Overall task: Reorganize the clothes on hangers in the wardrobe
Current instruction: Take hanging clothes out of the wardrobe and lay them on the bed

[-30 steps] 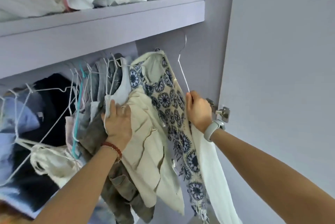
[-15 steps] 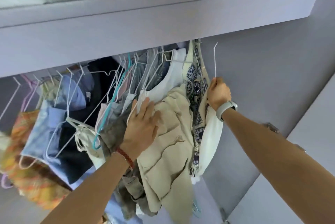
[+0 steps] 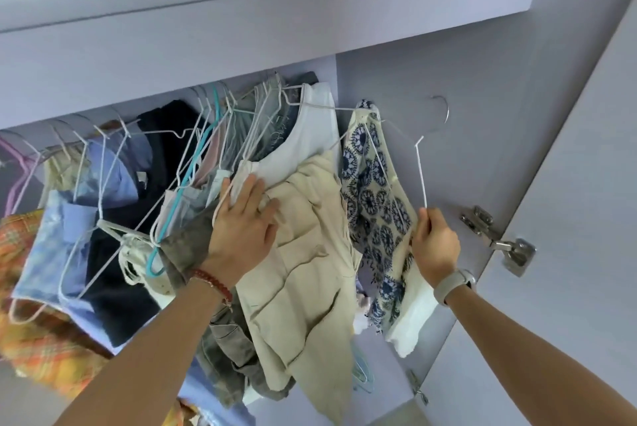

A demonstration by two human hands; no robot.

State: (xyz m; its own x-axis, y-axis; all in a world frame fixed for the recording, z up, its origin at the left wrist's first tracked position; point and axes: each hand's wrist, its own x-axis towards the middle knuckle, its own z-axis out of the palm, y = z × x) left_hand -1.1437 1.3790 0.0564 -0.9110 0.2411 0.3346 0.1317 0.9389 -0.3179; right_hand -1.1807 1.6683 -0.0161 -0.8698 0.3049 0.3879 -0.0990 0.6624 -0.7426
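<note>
Head view: my left hand lies flat, fingers straight, pressing the beige garment at frame centre; my right hand pinches the white wire hanger at centre right, carrying the blue-patterned garment; its hook hangs free beside the wardrobe wall.

Soft, even daylight is filling the wardrobe, casting only faint shadows under the shelf. Wide-angle distortion is bending the edges, and the plaid garment at lower left is smearing with blur.
</note>
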